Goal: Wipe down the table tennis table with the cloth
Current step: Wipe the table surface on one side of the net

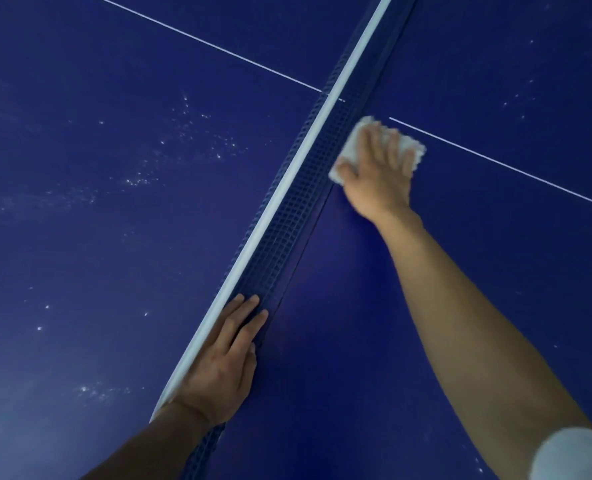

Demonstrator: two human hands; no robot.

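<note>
Cloth (415, 150) under flat right hand (379, 174), 1 o'clock | left hand (221, 362) flat on net (308, 188) | worktop (79, 237) 9 o'clock speckled, likely unwiped.

cloth (416, 150) mostly under R hand (377, 168), just right of net (301, 202) | R hand motion-blurred | net ends cut off top/btm

The blue table (114, 237) carries a net (308, 188) and cloth (415, 150).

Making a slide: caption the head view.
Right hand presses cloth on blue table beside net; left hand rests on net.
</note>
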